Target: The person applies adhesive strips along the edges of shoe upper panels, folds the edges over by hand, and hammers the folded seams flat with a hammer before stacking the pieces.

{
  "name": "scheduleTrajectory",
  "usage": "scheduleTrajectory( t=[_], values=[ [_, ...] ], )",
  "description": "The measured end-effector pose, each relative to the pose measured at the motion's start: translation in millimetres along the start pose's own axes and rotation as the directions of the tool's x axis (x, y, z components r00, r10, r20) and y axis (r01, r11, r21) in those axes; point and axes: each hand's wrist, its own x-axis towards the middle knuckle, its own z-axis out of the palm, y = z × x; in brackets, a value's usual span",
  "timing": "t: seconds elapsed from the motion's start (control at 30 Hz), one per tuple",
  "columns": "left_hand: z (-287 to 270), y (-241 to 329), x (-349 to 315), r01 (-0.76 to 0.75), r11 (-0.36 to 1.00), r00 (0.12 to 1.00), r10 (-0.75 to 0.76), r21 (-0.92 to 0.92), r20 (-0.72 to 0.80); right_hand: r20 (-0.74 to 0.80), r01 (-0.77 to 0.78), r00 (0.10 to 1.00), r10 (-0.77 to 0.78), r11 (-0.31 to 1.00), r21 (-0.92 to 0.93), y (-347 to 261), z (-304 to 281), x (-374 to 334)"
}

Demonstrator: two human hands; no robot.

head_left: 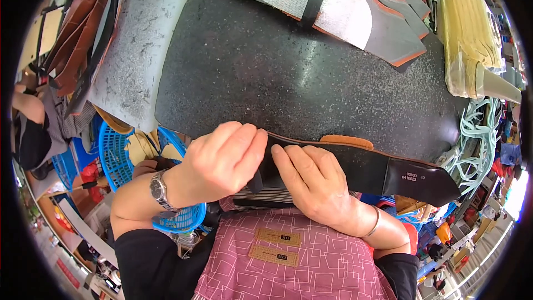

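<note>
A long black leather piece, probably part of a shoe upper, lies along the near edge of the dark work board. Its right end is pointed and carries pale print; a tan-orange patch shows along its far edge. My left hand, wearing a watch, is closed with fingers curled at the piece's left part. Close beside it, my right hand grips the same piece, fingertips bent over it and thumb hidden. A narrow black tab hangs below my left hand.
Grey pieces with orange edges overlap at the far side, one bearing a silvery patch. Yellowish bundled sheets stand right, above mint-green straps. A blue basket and brown leather pieces are left; another person's knee shows there.
</note>
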Motion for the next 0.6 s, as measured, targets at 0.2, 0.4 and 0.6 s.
scheduleTrajectory(
  t=[0.2,0.4,0.6],
  values=[
    [6,-23,1,-0.419,0.845,0.895,0.446,0.333,-0.005,-0.149,0.055,0.988,-0.042,0.995,0.084,3,13,1],
    [-17,-33,1,-0.612,0.733,0.791,0.574,0.296,0.212,-0.035,0.093,0.995,-0.095,0.994,-0.056,0,10,7],
    [-56,-39,-2,-0.243,0.923,0.970,0.224,0.299,0.096,0.018,0.013,1.000,-0.013,1.000,-0.028,-2,11,13]
  ],
)
